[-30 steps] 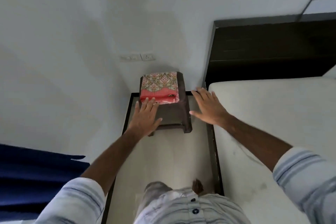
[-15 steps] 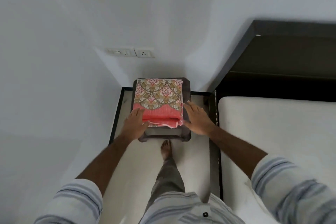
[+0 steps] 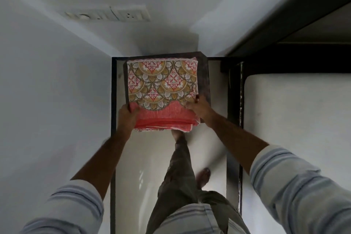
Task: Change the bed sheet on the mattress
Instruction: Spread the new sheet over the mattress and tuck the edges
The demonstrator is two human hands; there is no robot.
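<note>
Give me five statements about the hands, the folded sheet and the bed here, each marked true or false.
1. Both hands grip the folded patterned sheet at its near corners. True: left hand, right hand.
2. The sheet lies over a dark stool. True.
3. The mattress is already covered with the patterned sheet. False: it is bare and white.
4. The stool stands on the person's right, beyond the mattress. False: it is straight ahead, left of the bed.
5. A switch plate sits on the wall beyond the stool. True.

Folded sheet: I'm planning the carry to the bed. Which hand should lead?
Probably the right hand: it grips the folded sheet on the side nearest the mattress; the left hand is farther.
</note>
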